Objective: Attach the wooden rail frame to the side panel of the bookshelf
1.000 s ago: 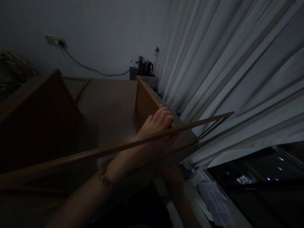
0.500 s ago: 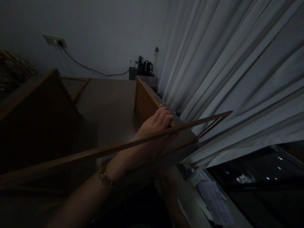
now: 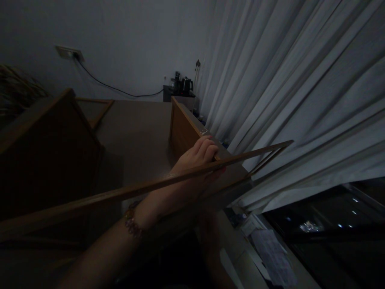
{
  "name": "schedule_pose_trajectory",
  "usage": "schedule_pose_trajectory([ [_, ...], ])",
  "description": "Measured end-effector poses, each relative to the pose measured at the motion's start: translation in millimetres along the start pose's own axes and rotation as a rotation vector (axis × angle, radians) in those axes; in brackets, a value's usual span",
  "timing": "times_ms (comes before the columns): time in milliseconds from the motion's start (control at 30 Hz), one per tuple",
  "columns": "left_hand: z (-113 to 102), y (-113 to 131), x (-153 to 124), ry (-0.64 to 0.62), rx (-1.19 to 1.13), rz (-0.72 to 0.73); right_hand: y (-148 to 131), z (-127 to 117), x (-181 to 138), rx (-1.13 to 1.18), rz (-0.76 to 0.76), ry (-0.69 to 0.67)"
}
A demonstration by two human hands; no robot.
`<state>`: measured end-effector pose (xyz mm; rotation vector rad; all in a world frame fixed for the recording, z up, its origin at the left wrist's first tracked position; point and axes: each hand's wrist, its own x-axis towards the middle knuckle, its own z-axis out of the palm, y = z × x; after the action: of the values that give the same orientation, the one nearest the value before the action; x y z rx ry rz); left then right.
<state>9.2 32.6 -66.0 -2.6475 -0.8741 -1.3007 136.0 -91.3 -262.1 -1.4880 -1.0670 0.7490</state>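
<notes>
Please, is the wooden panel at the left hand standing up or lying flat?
Standing up: the wooden panel rises from the greyish board, and the left hand curls over its upper edge.

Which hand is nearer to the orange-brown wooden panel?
Left: the left hand is curled over the top edge of the wooden panel. The right hand is farther off, lower in the picture, in shadow below the long wooden rail.
</notes>
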Motion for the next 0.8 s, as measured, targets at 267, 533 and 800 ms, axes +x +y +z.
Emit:
schedule_pose_trajectory([
  [267, 0, 0, -1, 0.011, 0.007, 0.018, 11, -10, 7, -0.196, -0.342, -0.133],
  [533, 2, -2, -1, 0.002, 0.009, 0.008, 24, -22, 16, -0.401, -0.746, -0.399],
  [800, -2, 0, -2, 0.014, 0.028, 0.040, 18, -30, 29, -0.519, -0.947, -0.365],
])
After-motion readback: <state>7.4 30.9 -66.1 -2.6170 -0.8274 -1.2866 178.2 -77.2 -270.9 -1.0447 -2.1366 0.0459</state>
